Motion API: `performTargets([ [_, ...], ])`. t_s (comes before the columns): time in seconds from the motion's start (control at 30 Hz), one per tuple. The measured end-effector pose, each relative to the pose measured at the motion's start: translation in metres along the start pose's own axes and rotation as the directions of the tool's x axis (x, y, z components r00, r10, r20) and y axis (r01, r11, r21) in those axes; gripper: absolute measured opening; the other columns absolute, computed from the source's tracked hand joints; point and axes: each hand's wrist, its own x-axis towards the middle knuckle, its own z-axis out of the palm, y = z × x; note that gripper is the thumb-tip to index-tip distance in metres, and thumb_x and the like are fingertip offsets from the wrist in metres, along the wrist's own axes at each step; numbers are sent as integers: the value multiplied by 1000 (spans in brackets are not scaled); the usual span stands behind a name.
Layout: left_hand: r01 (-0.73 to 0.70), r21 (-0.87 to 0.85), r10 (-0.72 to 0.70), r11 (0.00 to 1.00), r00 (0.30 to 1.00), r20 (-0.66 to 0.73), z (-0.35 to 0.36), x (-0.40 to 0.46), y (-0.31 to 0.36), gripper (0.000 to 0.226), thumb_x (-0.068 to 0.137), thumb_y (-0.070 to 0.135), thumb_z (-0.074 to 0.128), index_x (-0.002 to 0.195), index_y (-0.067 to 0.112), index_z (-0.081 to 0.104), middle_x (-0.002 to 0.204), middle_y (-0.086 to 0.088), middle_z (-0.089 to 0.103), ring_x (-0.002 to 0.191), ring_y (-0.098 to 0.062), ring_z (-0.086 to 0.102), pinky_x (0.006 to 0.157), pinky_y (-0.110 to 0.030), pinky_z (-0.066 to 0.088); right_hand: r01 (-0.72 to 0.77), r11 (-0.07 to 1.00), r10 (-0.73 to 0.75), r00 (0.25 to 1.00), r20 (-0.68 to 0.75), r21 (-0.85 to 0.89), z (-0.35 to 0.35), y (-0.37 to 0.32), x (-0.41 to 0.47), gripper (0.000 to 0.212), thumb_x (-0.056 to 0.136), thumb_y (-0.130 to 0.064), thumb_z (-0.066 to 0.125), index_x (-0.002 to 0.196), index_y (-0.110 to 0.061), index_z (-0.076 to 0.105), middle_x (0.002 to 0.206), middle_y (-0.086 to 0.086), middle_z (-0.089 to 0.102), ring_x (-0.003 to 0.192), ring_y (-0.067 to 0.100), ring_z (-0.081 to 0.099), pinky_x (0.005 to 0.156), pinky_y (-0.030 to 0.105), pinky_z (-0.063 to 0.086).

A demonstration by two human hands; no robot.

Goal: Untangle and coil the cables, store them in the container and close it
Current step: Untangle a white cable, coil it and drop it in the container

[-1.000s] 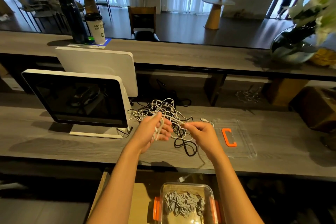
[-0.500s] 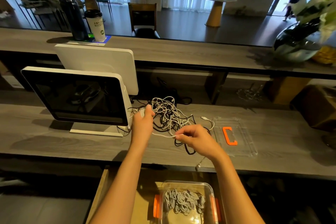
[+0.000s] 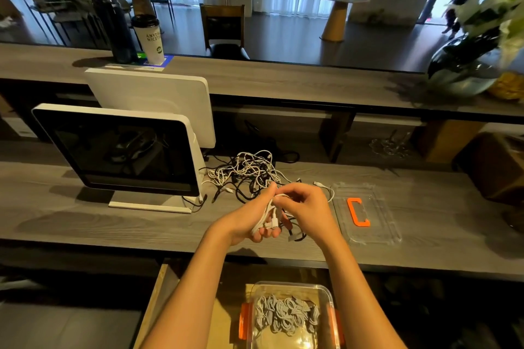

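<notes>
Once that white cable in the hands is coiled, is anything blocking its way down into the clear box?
Nothing visible. The container sits open below the counter edge, its lid lying off to the right on the counter. The left hand and right hand hold the white cable just above it.

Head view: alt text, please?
The left hand holds a partly coiled white cable while the right hand pinches it, before a tangle on the counter. A lid lies right; an open container of coils sits below.

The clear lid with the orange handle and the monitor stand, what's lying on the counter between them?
In the head view, the tangled pile of white and black cables lies between the monitor stand and the clear lid, with both hands working a white cable in front of it.
</notes>
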Motion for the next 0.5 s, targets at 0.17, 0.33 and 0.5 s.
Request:
performTargets([
  [0.17, -62, 51, 51, 997, 979, 197, -8, -5, -2, 34, 100, 44, 53, 96, 11, 62, 71, 3, 55, 56, -6, 42, 43, -14, 31, -88, 992, 80, 993, 89, 93, -4, 2, 0, 13, 87, -2, 71, 97, -6, 78, 87, 6, 76, 81, 13, 71, 72, 21, 55],
  [0.33, -79, -29, 83, 996, 985, 152, -16, -11, -4, 30, 105, 23, 46, 103, 0, 65, 75, -7, 63, 60, -14, 57, 49, -19, 49, -128, 991, 123, 987, 101, 46, -10, 4, 1, 10, 88, -6, 71, 93, -8, 79, 74, 8, 72, 60, 11, 59, 58, 22, 48],
  [0.5, -171, -83, 149, 982, 963, -224, -18, -9, 0, 43, 108, 31, 37, 107, -2, 65, 88, -20, 71, 72, -28, 70, 68, -38, 62, -133, 989, 136, 990, -37, 59, -12, 8, 2, 12, 90, -13, 70, 81, -10, 78, 57, -1, 60, 53, 9, 48, 53, 22, 41],
])
